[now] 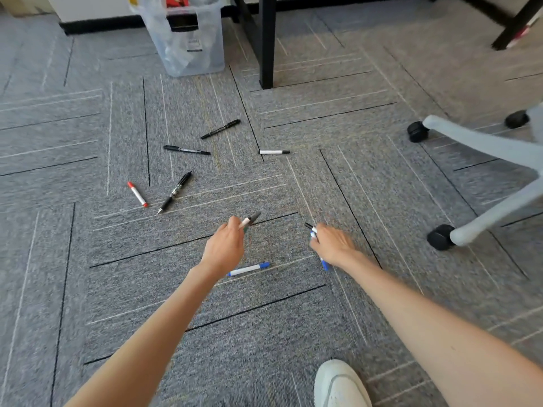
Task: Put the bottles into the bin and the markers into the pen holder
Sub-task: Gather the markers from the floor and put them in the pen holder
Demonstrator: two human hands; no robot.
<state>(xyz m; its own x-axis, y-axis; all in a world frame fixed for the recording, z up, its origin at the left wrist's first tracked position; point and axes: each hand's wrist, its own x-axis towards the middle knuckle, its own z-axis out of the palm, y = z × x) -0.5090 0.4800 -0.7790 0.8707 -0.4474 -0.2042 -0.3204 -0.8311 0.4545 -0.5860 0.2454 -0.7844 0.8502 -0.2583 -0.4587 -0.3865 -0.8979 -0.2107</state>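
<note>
Several markers lie scattered on the grey carpet. My left hand (224, 246) is shut on a marker (252, 220) whose dark tip sticks out past my fingers. My right hand (333, 245) is shut on blue and black markers (313, 230), one blue end showing below the palm. A blue-capped white marker (249, 269) lies between my wrists. Farther off lie a red marker (137, 194), a black pen (175, 191), two black markers (187, 150) (221, 129) and a white marker with a black cap (274, 152). The clear plastic bin (191, 39) stands at the back with bottles inside. No pen holder is in view.
A black table leg (267, 42) stands right of the bin. A grey office chair base with black castors (440, 237) reaches in from the right. My white shoe (340, 384) is at the bottom edge. Another dark table leg (514, 27) is at the far right.
</note>
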